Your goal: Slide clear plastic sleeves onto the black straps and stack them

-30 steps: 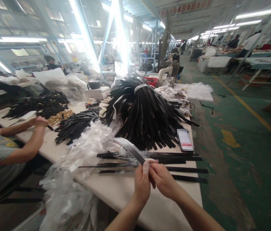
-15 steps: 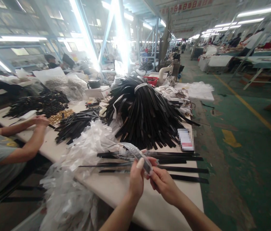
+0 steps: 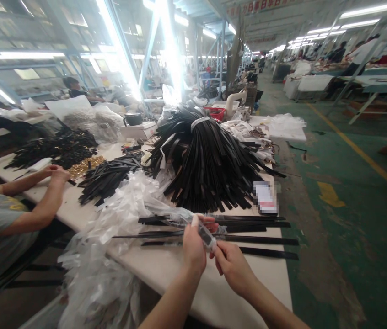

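Note:
A clear plastic sleeve (image 3: 204,232) with something dark inside runs between my two hands above the table's front part. My left hand (image 3: 194,242) is closed on it, thumb on top. The fingertips of my right hand (image 3: 229,262) pinch its near end. Several black strips (image 3: 262,240) lie side by side on the table (image 3: 248,290) under and beyond my hands, partly hidden by them. A heap of clear plastic sleeves (image 3: 131,196) reaches from left of my hands over the table edge.
Behind the strips stands a large tied bundle of black straps (image 3: 210,160). A phone (image 3: 265,197) lies at the right edge. At the left, a person's hands (image 3: 58,174) work near loose black strips (image 3: 111,176) and gold-coloured pieces (image 3: 85,167).
The sleeve, which arched up over my left hand, now lies lower and flatter toward the left. My left hand has shifted slightly toward me.

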A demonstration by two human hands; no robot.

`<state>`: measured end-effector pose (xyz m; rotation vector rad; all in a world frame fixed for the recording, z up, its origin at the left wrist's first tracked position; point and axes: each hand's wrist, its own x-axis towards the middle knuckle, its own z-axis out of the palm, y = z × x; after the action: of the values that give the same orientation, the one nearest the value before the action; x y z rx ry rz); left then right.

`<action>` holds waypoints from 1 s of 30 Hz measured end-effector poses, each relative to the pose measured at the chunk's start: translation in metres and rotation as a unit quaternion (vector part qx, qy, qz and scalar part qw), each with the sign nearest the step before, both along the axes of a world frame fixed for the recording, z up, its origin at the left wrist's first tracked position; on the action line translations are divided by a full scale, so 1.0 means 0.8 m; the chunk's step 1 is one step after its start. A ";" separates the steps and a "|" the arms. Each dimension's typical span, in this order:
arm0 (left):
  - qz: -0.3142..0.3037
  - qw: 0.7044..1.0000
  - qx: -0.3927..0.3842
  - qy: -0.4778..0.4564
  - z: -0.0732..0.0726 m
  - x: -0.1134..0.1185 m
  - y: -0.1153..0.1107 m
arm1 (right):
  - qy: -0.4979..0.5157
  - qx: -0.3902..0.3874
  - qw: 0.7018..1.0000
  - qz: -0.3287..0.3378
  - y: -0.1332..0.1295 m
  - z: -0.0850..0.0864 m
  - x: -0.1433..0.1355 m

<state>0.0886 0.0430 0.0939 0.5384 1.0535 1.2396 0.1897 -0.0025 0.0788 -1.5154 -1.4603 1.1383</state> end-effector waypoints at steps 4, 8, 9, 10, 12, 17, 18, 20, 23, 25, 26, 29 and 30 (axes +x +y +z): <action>-0.015 0.998 -0.009 0.064 -0.017 0.007 -0.019 | -0.013 0.057 0.998 -0.018 0.004 0.003 -0.001; 0.003 0.997 -0.041 -0.061 -0.014 -0.006 0.009 | -0.038 0.022 0.999 -0.002 0.003 -0.002 -0.001; 0.032 0.996 -0.050 -0.067 -0.013 -0.007 0.015 | -0.047 0.015 0.999 -0.003 0.003 -0.003 -0.003; 0.053 0.996 -0.051 -0.055 -0.014 -0.007 0.018 | -0.055 0.015 0.998 -0.008 0.004 -0.004 -0.005; 0.052 0.998 -0.035 0.003 -0.019 -0.001 0.011 | -0.055 0.027 0.998 -0.023 0.008 -0.005 -0.008; 0.011 0.999 -0.036 -0.003 -0.028 -0.003 0.009 | -0.034 0.050 0.998 -0.027 0.014 -0.006 -0.005; 0.020 0.997 -0.056 -0.047 -0.026 -0.006 0.018 | -0.047 0.043 0.998 -0.023 0.015 -0.007 -0.004; 0.064 0.991 -0.081 -0.080 -0.023 -0.009 0.032 | -0.078 0.028 0.996 -0.017 0.017 -0.009 -0.004; 0.081 0.995 -0.045 -0.025 -0.029 0.001 0.022 | -0.093 0.031 0.995 -0.017 0.021 -0.009 -0.006; 0.048 0.999 -0.024 -0.008 -0.036 0.004 0.009 | -0.078 0.046 0.996 -0.017 0.023 -0.007 -0.005; 0.034 0.999 -0.026 -0.016 -0.037 0.002 0.009 | -0.073 0.051 0.996 -0.015 0.024 -0.006 -0.004; 0.036 0.992 -0.081 -0.086 -0.032 -0.018 0.036 | -0.099 0.043 0.994 -0.007 0.023 -0.008 0.000; 0.056 0.989 -0.095 -0.100 -0.030 -0.024 0.048 | -0.112 0.035 0.993 -0.003 0.023 -0.009 -0.001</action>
<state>0.0696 0.0812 0.0699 0.2045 1.0282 1.2478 0.1891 0.0160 0.0714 -1.6384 -1.6245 0.9260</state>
